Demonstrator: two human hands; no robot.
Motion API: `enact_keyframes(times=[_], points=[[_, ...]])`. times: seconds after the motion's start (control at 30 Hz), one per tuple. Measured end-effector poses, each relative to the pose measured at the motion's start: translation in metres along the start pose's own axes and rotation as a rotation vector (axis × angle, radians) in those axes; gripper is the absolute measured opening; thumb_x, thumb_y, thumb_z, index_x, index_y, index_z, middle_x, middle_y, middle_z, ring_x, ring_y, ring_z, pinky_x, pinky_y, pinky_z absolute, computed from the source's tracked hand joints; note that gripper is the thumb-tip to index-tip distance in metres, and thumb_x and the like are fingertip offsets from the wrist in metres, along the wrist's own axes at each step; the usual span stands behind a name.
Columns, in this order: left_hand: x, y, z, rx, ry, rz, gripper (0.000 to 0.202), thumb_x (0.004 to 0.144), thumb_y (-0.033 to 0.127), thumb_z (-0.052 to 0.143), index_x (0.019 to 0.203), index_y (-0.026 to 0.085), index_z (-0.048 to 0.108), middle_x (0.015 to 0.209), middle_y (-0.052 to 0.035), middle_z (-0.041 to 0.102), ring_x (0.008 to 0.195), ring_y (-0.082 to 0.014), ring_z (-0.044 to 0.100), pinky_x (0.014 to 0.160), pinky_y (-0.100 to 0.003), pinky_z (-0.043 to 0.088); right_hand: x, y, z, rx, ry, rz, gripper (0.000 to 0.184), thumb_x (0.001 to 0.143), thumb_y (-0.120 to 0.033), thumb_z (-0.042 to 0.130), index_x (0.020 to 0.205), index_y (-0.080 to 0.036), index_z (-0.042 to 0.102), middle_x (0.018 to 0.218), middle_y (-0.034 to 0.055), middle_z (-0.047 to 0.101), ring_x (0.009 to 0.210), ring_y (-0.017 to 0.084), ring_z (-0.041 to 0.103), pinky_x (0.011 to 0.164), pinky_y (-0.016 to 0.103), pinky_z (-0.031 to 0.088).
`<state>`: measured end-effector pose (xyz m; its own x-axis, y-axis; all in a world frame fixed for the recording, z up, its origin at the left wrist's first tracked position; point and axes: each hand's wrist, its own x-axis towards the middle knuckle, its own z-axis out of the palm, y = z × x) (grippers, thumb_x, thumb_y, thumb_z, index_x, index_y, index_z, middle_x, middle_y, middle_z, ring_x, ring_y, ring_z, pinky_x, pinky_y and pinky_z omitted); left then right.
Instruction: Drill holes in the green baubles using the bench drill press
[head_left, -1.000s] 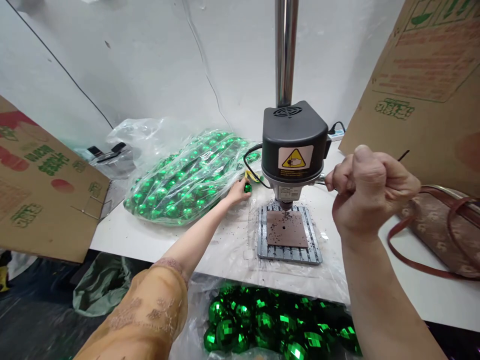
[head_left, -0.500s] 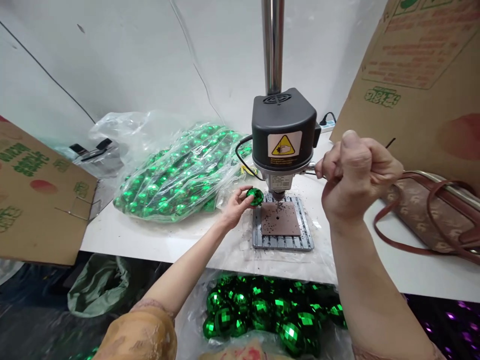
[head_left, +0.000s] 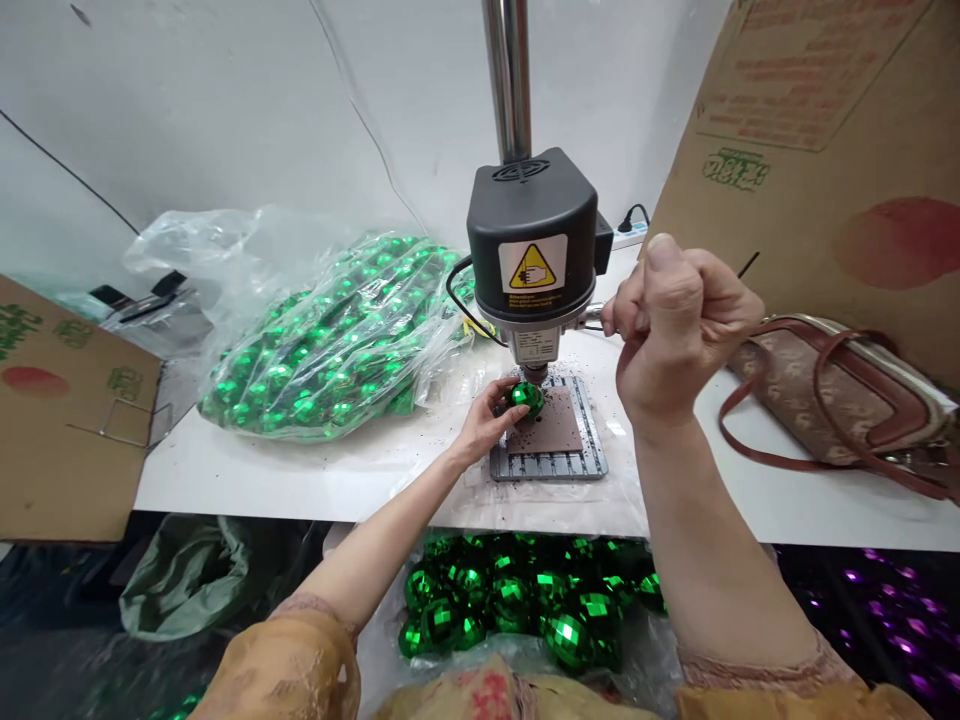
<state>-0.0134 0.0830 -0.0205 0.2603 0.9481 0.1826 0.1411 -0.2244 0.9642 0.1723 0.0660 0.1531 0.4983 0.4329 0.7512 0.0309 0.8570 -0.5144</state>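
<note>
My left hand (head_left: 487, 418) pinches a shiny green faceted ball (head_left: 526, 399) between thumb and fingers. The ball is just below the chuck (head_left: 535, 373) of a black-topped drill press (head_left: 534, 240), over the brown board (head_left: 551, 425) on the slotted metal base (head_left: 592, 455). Whether it touches the board or the bit, I cannot tell. My right hand (head_left: 679, 325) is closed in a fist at the press's right side, around the feed lever (head_left: 592, 316), whose grip is mostly hidden by the fingers. Dark shavings lie scattered on the board.
A clear plastic bag (head_left: 322, 350) full of green balls lies left of the press. More green balls (head_left: 510, 605) sit below the table edge in front. Cardboard boxes (head_left: 67, 420) flank the white table (head_left: 247, 480). A brown handbag (head_left: 847, 400) stands at right.
My left hand has carried the green ball rightward, from the board's left edge to below the chuck. My right hand stays closed at the lever. The camera view has shifted slightly.
</note>
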Motion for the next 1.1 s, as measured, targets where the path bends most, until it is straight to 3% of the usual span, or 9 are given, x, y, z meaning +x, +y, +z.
enact_keyframes(times=[0.33, 0.6, 1.1], points=[[-0.008, 0.003, 0.014, 0.166, 0.017, 0.090, 0.057, 0.076, 0.046, 0.084, 0.123, 0.021, 0.063, 0.123, -0.0109, 0.068, 0.118, -0.0295, 0.062, 0.104, -0.044, 0.048, -0.002, 0.001, -0.002, -0.096, -0.025, 0.010, 0.053, 0.095, -0.049, 0.054, 0.057, -0.022, 0.029, 0.047, -0.0059, 0.031, 0.042, 0.006, 0.030, 0.046, 0.028, 0.030], [-0.012, 0.009, 0.027, 0.027, -0.046, 0.098, 0.057, 0.078, 0.046, 0.082, 0.121, 0.020, 0.055, 0.137, -0.0149, 0.061, 0.131, -0.0306, 0.058, 0.115, -0.048, 0.043, -0.002, 0.001, -0.002, -0.110, -0.018, 0.011, 0.054, 0.095, -0.050, 0.053, 0.056, -0.023, 0.027, 0.046, -0.0058, 0.030, 0.042, 0.006, 0.030, 0.046, 0.028, 0.030], [-0.012, 0.000, 0.027, -0.057, -0.052, 0.078, 0.059, 0.078, 0.041, 0.084, 0.124, 0.020, 0.054, 0.137, -0.0136, 0.062, 0.130, -0.0301, 0.059, 0.114, -0.049, 0.045, -0.021, 0.005, -0.013, -0.042, -0.020, -0.001, 0.056, 0.091, -0.048, 0.056, 0.055, -0.022, 0.022, 0.044, -0.0056, 0.022, 0.040, 0.008, 0.024, 0.043, 0.032, 0.027]])
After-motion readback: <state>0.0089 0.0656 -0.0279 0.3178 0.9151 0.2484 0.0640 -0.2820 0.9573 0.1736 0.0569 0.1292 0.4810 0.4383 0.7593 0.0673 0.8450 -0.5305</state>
